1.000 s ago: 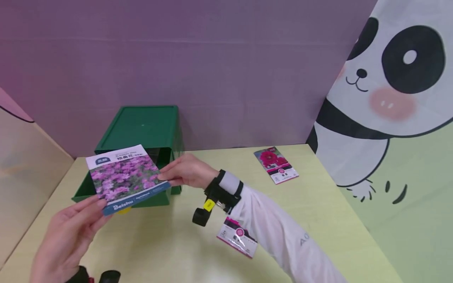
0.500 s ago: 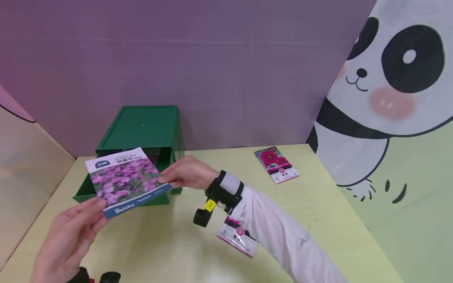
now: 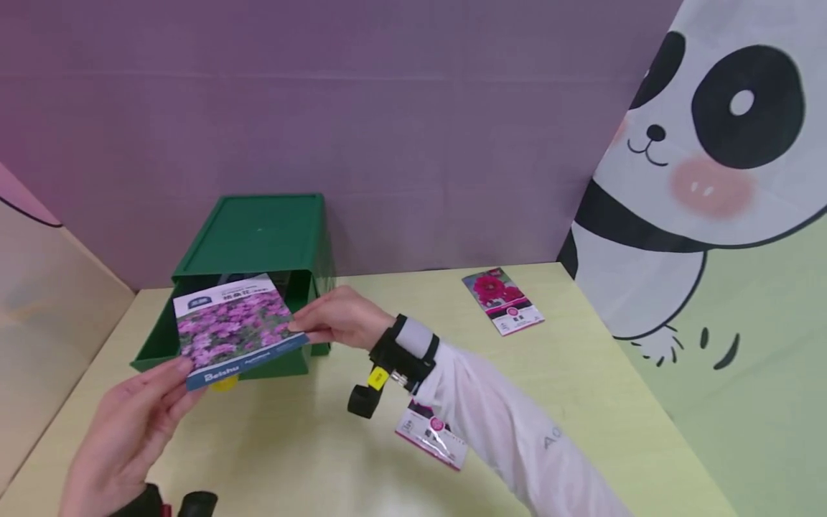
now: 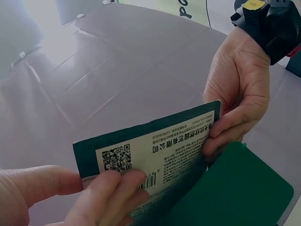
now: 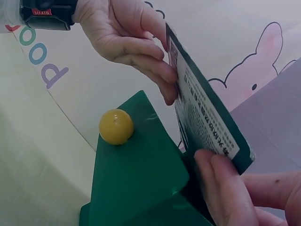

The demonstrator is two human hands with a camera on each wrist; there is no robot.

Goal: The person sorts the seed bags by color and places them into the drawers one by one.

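Note:
Both hands hold a seed packet with purple-pink flowers on its front and a blue strip along the near edge. My left hand pinches its near left corner between thumb and fingers. At the right edge, my right hand pinches it the same way. The packet is tilted over the pulled-out drawer of a green box, covering most of the drawer's inside. A yellow round knob sits on the drawer front. Printed text and a QR code show on the packet's back in the left wrist view.
Two more seed packets lie on the pale table: one with red flowers at the back right, another partly under the right forearm. A purple backdrop stands behind the box, and a panda-printed panel stands at right.
The packet's far left corner has shifted slightly right and down, tipping further towards the drawer. Both hands keep their grip and have moved only a little.

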